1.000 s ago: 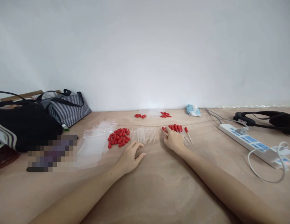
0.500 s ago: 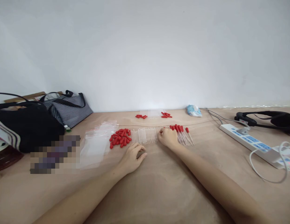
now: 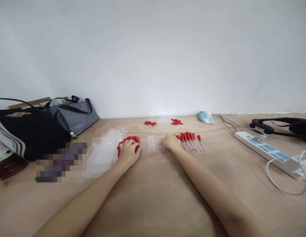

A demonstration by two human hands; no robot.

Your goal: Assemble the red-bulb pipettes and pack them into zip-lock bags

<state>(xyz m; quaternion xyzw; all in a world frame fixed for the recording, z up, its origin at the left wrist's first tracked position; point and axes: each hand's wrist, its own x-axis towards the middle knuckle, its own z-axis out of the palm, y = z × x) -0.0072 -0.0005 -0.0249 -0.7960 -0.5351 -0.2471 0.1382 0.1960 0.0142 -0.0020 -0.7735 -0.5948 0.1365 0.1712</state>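
Note:
My left hand lies over a pile of red rubber bulbs, its fingers apart and touching them; it covers part of the pile. To its right, a row of thin clear dropper tubes lies side by side on the table. My right hand is closed at the right end of that row, its fingertips pinched on a dropper tube, mostly hidden by the hand. Just right of this hand, several droppers with red bulbs on clear stems lie fanned out.
Clear zip bags lie left of the bulbs. More red bulbs and tubes sit near the wall. A blue-white packet, a power strip with cables and a black headset are right; a striped bag and black bag left.
My left hand has moved left and forward from in front of the tubes onto the red bulbs. My right hand has shifted slightly left to the end of the tube row.

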